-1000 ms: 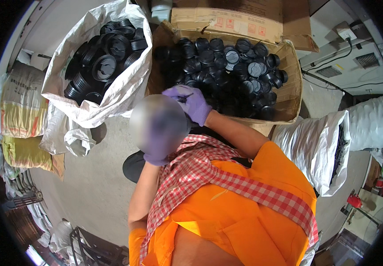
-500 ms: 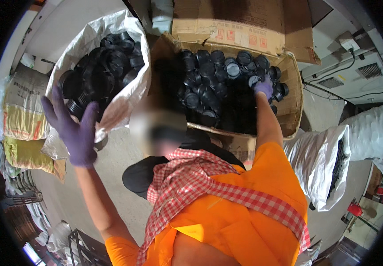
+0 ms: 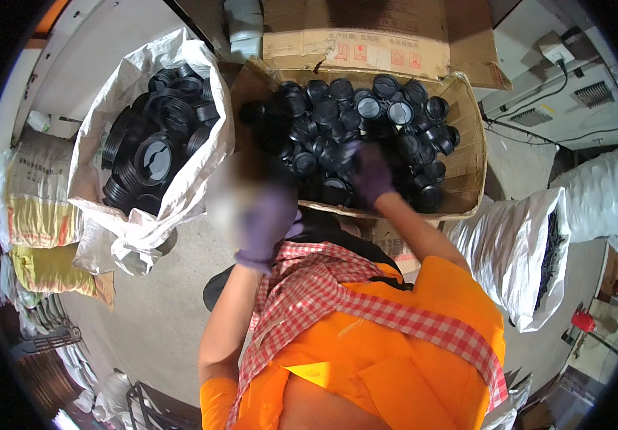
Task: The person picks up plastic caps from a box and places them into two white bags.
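My left hand (image 3: 266,228), in a purple glove, is in front of my apron near the box's left front corner. A blurred patch covers part of it, so its fingers and anything in them are hidden. My right hand (image 3: 372,172), gloved the same, reaches into the cardboard box (image 3: 471,172) among black round plastic caps (image 3: 325,115). Its fingers are smeared by motion, and I cannot make out a grip. Left of the box stands a white woven sack (image 3: 193,161) holding larger black ring-like lids (image 3: 173,107), one with a grey face (image 3: 156,160) on top.
Raised cardboard flaps (image 3: 373,54) stand behind the box. At the right, another white sack (image 3: 499,244) lies tipped with dark pieces at its mouth, beside clear plastic-wrapped stacks (image 3: 599,193). Yellow and white bags (image 3: 44,215) line the left side. A cable (image 3: 565,82) hangs from a wall socket.
My left hand has come away from the white sack, moving right toward my body. My right hand has moved left and nearer within the box. A grey-faced lid now shows in the sack.
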`<state>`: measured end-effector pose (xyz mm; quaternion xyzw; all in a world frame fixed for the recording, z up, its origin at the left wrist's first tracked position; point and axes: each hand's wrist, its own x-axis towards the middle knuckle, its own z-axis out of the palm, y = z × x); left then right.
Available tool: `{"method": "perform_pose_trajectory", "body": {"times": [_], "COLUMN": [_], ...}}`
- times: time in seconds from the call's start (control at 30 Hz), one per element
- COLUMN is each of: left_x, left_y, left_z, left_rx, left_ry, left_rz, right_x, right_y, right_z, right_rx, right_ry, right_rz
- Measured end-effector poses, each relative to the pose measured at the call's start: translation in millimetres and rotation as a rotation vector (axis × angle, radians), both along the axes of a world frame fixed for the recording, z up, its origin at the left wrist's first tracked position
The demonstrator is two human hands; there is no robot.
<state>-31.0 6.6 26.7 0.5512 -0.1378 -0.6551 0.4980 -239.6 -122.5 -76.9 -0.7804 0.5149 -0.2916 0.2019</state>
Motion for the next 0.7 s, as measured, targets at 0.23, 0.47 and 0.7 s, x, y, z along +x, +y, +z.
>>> {"method": "perform_pose_trajectory", "body": {"times": [0.23,0.47,0.7], "left_x": [47.5,39.4,24.8], "left_y": [5.5,34.3,41.9], "left_z": [-100.0,-39.0,-16.8], "left_rx": [-0.144,-0.085,-0.166], "left_ry": [-0.214,0.001,-0.16], "left_rz": [-0.157,-0.065,0.036], "right_x": [57.7,51.8,58.4], "right_y": [69.8,53.8,55.8], "right_z": [61.6,60.9,59.7], "right_rx": [-0.009,0.509,0.92], "right_ry": [-0.064,-0.384,-0.626], "right_rz": [0.638,0.83,0.649]}}
